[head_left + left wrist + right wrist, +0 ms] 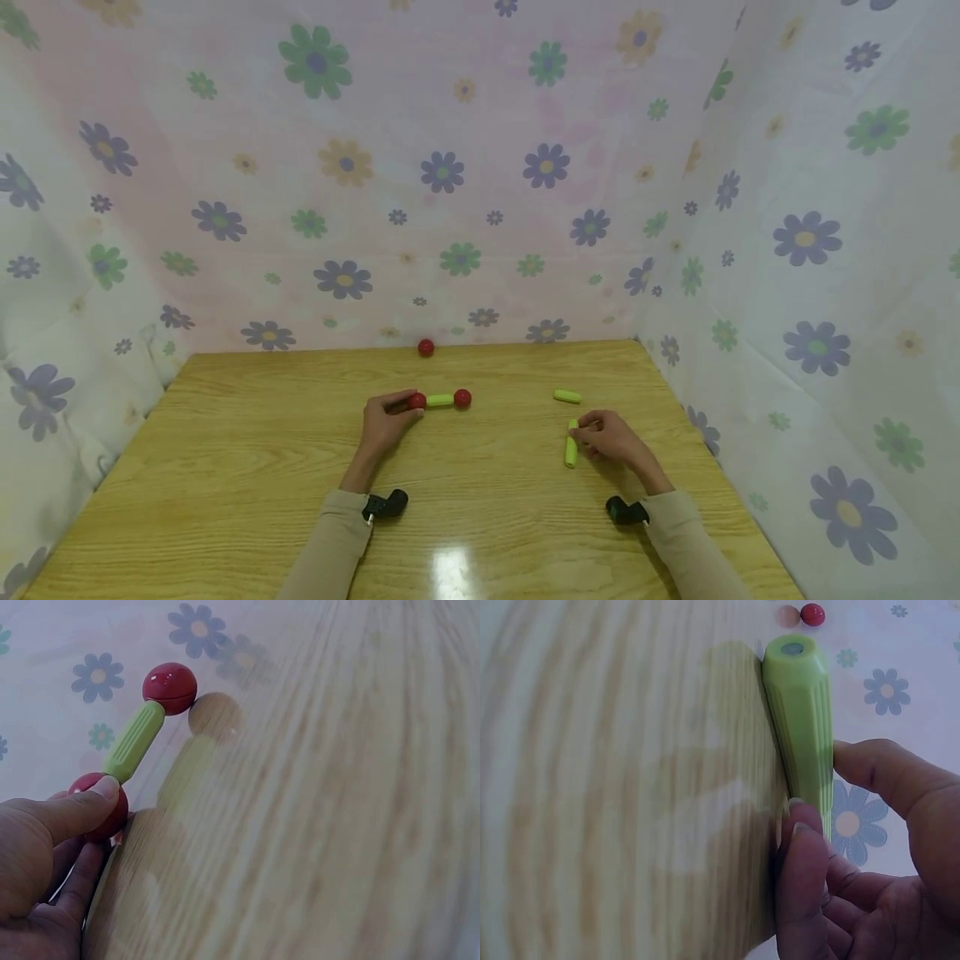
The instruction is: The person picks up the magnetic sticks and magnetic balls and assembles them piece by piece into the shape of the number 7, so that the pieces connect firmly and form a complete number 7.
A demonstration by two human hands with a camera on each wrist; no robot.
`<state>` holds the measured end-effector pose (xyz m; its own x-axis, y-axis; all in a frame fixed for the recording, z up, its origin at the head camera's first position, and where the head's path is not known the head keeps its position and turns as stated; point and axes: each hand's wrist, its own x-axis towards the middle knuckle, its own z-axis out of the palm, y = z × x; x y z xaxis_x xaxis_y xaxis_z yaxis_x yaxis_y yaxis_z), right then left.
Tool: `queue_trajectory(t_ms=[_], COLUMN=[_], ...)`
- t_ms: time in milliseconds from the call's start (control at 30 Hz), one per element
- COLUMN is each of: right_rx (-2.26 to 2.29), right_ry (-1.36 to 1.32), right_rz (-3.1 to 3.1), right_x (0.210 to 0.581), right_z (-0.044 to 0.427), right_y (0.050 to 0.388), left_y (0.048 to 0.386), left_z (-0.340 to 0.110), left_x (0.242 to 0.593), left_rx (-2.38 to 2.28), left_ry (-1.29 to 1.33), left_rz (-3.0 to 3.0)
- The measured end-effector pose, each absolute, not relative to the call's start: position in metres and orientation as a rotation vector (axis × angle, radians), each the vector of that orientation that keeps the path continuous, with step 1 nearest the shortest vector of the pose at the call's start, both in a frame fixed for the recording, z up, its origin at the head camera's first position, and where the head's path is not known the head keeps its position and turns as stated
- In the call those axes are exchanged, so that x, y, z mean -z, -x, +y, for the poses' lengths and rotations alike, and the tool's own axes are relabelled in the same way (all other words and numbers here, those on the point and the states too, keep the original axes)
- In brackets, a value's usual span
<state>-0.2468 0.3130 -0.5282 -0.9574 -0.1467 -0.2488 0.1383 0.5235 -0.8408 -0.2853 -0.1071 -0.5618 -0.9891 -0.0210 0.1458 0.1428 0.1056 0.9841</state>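
Note:
Two red balls are joined by a green stick (pixel 440 400), which lies crosswise on the table. The left hand (pixel 386 427) pinches the left ball (pixel 112 814) between thumb and fingers; the right ball (pixel 462 398) stands free at the stick's other end. At the right, the right hand (pixel 613 438) grips another green stick (pixel 571 454) near its far end. In the right wrist view this stick (pixel 799 712) lies along the table, its grey-tipped end towards the camera, with thumb and fingers on opposite sides.
A loose red ball (pixel 426 347) sits at the table's back edge. One more green stick (pixel 567 396) lies just beyond the right hand. Flowered cloth (pixel 420 250) hangs behind and on both sides of the wooden table (pixel 225 500).

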Motion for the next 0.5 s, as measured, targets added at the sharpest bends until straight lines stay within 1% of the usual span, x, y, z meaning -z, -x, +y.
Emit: queue_trajectory(t_ms=[500], right_rx=[1.365], right_ry=[0.02], right_rz=[2.522], right_x=[0.5232], right_z=[0.3063], right_y=[0.2433], left_y=[0.2858], left_z=[-0.1072], left_x=[0.5623], left_rx=[2.021], left_ry=[0.123], left_rz=[-2.247])
